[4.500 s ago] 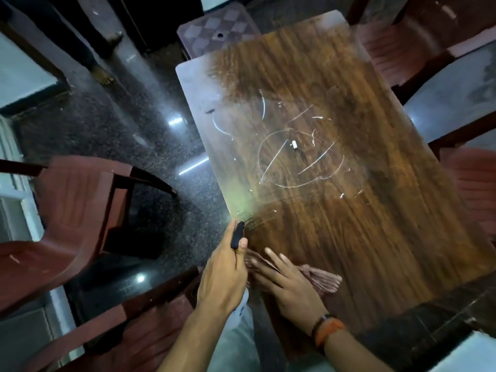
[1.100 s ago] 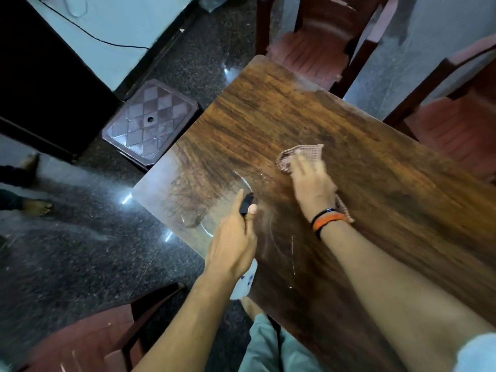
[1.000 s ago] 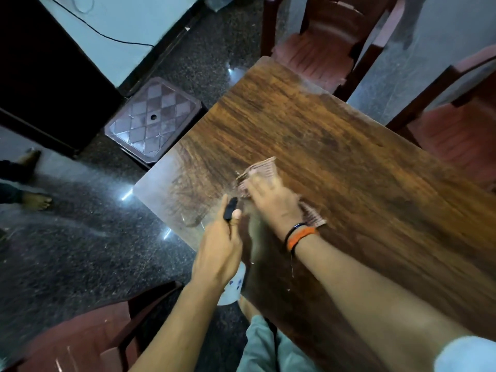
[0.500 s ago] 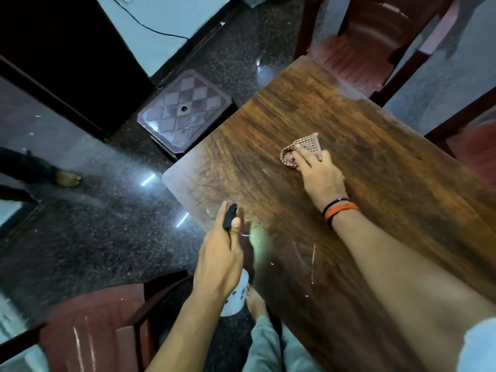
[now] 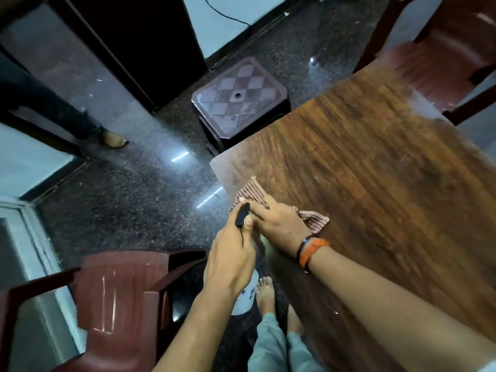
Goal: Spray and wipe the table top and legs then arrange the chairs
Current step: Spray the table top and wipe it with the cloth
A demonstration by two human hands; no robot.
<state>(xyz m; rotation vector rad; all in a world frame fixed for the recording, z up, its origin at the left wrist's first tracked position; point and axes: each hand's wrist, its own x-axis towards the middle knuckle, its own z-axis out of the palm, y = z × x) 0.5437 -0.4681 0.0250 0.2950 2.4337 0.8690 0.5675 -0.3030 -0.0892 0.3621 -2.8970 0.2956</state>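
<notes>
The right hand [image 5: 279, 224] is pressing flat, fingers spread, on a checked cloth [image 5: 251, 193] that is lying at the near left corner of the wooden bench [image 5: 375, 183]. An orange band [image 5: 312, 251] is sitting on that wrist. The left hand [image 5: 230, 261] is clenching around a spray bottle [image 5: 245, 296], its thumb resting by the black nozzle [image 5: 242, 214], which is pointing toward the bench corner, just beside the right hand's fingers. The white body of the bottle is showing below the hand, off the bench edge. A red chair [image 5: 120, 299] is standing to the left, near the person's bare feet. A checkered stool [image 5: 239, 99] is standing on the dark floor beyond the bench, and another red chair [image 5: 456, 49] is sitting at the far end.
</notes>
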